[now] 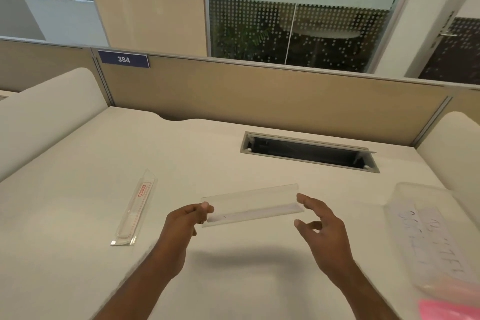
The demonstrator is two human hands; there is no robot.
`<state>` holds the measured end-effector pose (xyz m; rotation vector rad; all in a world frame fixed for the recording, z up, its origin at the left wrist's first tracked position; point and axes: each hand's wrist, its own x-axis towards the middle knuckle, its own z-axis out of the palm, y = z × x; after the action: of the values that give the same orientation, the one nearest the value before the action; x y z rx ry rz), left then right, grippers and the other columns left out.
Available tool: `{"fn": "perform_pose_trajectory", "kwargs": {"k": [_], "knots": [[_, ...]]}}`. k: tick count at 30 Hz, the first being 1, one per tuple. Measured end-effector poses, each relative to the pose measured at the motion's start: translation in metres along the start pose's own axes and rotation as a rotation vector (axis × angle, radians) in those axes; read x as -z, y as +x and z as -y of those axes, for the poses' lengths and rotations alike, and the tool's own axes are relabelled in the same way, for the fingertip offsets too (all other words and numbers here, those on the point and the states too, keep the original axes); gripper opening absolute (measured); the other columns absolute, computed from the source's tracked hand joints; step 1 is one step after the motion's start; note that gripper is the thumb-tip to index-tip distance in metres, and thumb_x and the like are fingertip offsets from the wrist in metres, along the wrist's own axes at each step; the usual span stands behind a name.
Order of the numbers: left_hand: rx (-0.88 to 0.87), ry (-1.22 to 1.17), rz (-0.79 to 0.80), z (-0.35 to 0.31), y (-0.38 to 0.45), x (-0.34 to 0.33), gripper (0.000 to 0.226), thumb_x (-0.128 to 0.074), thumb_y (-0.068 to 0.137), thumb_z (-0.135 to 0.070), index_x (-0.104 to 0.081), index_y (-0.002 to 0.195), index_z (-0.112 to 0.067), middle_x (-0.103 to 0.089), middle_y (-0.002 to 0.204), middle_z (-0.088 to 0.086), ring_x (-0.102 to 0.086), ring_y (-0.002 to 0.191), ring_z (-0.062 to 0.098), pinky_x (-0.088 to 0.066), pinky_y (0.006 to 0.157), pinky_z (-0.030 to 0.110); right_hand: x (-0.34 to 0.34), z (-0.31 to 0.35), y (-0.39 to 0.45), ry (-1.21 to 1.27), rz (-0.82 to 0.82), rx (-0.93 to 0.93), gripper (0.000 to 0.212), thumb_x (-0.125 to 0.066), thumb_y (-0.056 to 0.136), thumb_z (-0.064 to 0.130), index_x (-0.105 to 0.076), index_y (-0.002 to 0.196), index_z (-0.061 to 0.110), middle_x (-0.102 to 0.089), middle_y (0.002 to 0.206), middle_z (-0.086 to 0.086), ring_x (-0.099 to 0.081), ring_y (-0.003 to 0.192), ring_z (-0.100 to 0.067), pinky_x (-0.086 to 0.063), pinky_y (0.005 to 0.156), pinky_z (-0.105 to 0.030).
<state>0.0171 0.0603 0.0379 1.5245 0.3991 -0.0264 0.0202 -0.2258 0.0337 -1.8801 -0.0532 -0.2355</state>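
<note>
A long clear plastic sleeve is held level above the white desk, near its middle. My left hand pinches the sleeve's left end between thumb and fingers. My right hand is at the sleeve's right end, fingers spread and relaxed, the fingertips just touching or close to the edge; I cannot tell whether they grip it. A second clear sleeve with red print lies flat on the desk to the left.
A clear plastic box with handwriting on it stands at the right, something pink in its near corner. A cable slot is open in the desk behind. Beige partition panels wall the desk at back and sides.
</note>
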Motion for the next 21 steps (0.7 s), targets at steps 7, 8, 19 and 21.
{"fn": "perform_pose_trajectory", "kwargs": {"k": [7,8,19,21], "knots": [[-0.015,-0.023,0.08,-0.008,-0.009,-0.005,0.023,-0.063,0.09,-0.033,-0.08,0.088,-0.017,-0.062,0.074,-0.009,-0.051,0.079,0.017,-0.033,0.068,0.033,0.015,0.011,-0.019,0.114,-0.146,-0.017,0.024,-0.073,0.082,0.007,-0.075,0.094,0.028,-0.074,0.1,0.017,-0.061,0.071,0.001,-0.043,0.063,-0.008],[-0.023,-0.023,0.084,-0.008,-0.011,-0.006,0.024,-0.062,0.09,-0.035,-0.08,0.089,-0.02,-0.063,0.075,-0.01,-0.052,0.081,0.017,-0.034,0.069,0.033,0.016,0.011,-0.021,0.126,-0.162,-0.026,0.021,-0.074,0.081,0.008,-0.075,0.091,0.027,-0.075,0.096,0.017,-0.058,0.065,0.002,-0.042,0.06,-0.007],[-0.131,0.062,0.313,-0.016,-0.038,0.006,0.044,-0.06,0.08,-0.059,-0.074,0.109,-0.03,-0.073,0.114,-0.005,-0.062,0.109,0.008,-0.04,0.087,0.034,0.024,0.014,-0.032,0.242,-0.246,-0.117,0.01,-0.077,0.078,0.012,-0.077,0.083,0.02,-0.077,0.086,0.01,-0.069,0.083,0.0,-0.048,0.068,-0.006],[-0.137,0.071,0.351,-0.017,-0.043,0.008,0.051,-0.066,0.069,-0.058,-0.074,0.11,-0.029,-0.073,0.115,-0.006,-0.061,0.107,0.006,-0.04,0.086,0.032,0.024,0.016,-0.034,0.26,-0.254,-0.132,0.011,-0.077,0.078,0.01,-0.077,0.083,0.02,-0.077,0.084,0.01,-0.068,0.078,0.001,-0.049,0.067,-0.007]]}}
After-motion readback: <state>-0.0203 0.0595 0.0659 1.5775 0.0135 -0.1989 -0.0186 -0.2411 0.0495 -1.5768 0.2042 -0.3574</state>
